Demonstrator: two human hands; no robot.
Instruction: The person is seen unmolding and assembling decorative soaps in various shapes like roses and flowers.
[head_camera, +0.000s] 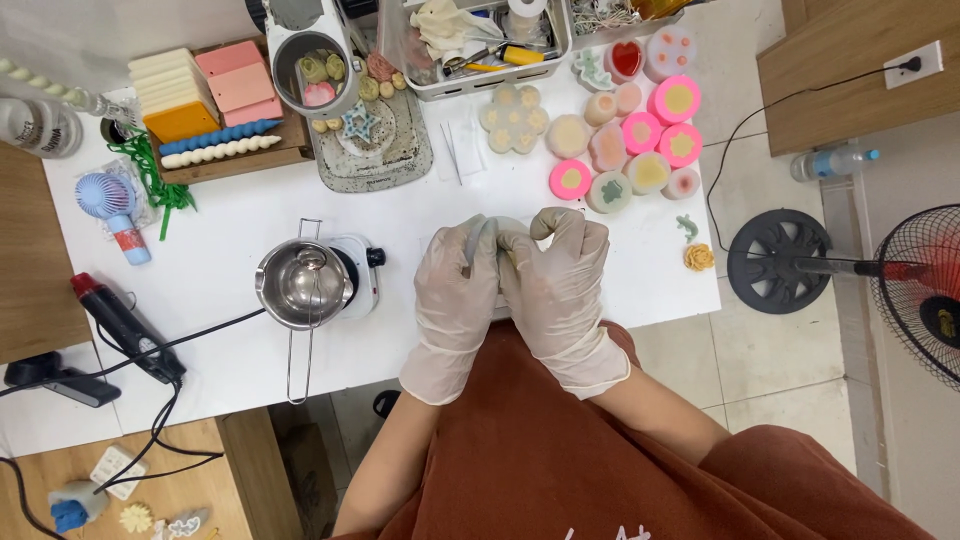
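Both my hands wear pale thin gloves and meet over the white table's (250, 215) front edge. My left hand (455, 300) and my right hand (560, 290) are wrapped together around a small translucent silicone mould (492, 232); only its pale rim shows between the fingers. What is inside the mould is hidden. Just left of my hands a steel melting pot (303, 285) with a long wire handle sits on a small white hot plate (358, 262).
Round pink and translucent moulds (640, 135) crowd the back right. A wooden tray (290, 140) holds coloured wax slabs and twisted candles. There are also a grey speckled dish (375, 150), a clear tool bin (480, 45), a black heat gun (125, 325), and a floor fan (920, 285) at right.
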